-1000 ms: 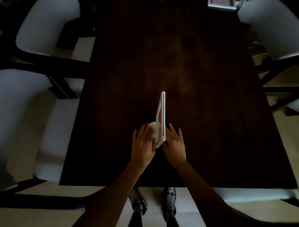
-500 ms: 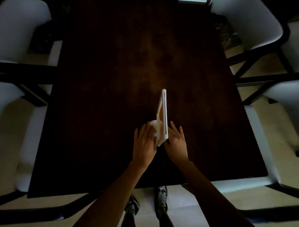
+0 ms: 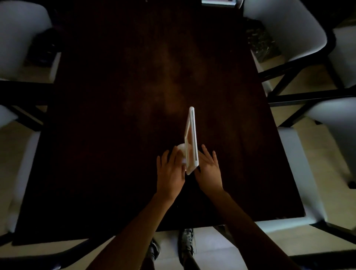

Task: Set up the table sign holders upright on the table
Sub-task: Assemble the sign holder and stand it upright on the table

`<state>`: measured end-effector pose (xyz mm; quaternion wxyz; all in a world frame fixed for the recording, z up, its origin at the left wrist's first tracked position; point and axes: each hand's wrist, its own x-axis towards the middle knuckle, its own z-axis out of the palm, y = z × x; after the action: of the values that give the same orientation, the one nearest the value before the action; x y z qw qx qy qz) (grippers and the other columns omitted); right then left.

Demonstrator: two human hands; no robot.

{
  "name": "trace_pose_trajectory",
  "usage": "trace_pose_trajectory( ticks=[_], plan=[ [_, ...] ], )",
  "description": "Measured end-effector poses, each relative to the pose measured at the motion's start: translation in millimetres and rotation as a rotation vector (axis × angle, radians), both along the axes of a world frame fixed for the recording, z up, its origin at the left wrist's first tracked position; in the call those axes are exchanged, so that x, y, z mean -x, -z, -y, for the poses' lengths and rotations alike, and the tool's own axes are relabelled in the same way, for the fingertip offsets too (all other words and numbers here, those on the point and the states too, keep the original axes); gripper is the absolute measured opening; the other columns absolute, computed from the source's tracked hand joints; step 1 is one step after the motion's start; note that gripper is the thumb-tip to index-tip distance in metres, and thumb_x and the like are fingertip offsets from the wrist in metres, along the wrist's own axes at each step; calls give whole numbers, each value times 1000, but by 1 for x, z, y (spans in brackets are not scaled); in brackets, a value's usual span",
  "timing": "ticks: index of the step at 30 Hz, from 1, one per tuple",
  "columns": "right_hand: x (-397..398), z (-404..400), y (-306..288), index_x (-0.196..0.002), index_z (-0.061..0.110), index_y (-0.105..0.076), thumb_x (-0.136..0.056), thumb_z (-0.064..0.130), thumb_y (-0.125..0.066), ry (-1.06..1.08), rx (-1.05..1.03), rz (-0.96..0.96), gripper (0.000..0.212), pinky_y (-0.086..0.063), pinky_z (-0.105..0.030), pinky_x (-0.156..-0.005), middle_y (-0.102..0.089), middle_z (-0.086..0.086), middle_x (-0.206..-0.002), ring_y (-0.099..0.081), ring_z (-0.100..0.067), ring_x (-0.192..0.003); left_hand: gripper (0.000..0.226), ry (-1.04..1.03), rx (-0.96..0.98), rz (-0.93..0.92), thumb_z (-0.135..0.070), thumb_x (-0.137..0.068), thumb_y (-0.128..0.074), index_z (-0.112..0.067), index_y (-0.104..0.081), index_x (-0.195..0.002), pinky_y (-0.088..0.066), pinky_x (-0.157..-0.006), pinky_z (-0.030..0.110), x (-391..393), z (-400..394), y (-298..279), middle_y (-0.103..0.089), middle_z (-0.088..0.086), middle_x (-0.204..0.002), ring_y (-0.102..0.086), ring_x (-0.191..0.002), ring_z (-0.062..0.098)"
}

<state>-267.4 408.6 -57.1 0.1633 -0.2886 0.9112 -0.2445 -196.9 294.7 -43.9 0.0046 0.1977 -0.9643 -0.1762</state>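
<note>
One white table sign holder [image 3: 191,135] stands upright on the dark table [image 3: 115,135], near the front edge and a little right of centre. From above I see its thin frame edge-on and a round base to its left. My left hand [image 3: 170,173] lies over that base, fingers against the frame's left side. My right hand [image 3: 209,171] is flat and spread by the frame's right side, touching its near corner. The stem under the frame is hidden.
White chairs surround the table: two on the left [image 3: 21,38], two on the right [image 3: 285,29] [image 3: 331,123], with black legs. A pale object [image 3: 219,2] sits at the table's far edge. My shoes [image 3: 185,240] show below the front edge.
The view has swung, and the holder with both hands now sits further right over the table top. The hands keep the same places on the holder.
</note>
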Motion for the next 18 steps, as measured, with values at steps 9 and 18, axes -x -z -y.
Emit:
trace_pose_trajectory(
  ticks=[9, 18],
  plan=[
    [20, 6, 0, -140, 22, -41, -93, 14, -47, 37, 14, 48, 48, -4, -43, -120, -42, 5, -150, -14, -18, -148, 62, -78, -23, 107, -20, -74, -74, -13, -48, -131, -43, -94, 66, 24, -2, 0, -52, 9, -139, -49, -124, 34],
    [23, 11, 0, -138, 24, -42, -91, 17, -51, 77, 33, 57, 48, -6, -44, -119, -43, 6, -148, -19, -18, -147, 69, -77, -3, 138, -21, -73, -76, -12, -43, -134, -40, -97, 68, 29, -1, 4, -50, 9, -140, -46, -127, 34]
  ],
)
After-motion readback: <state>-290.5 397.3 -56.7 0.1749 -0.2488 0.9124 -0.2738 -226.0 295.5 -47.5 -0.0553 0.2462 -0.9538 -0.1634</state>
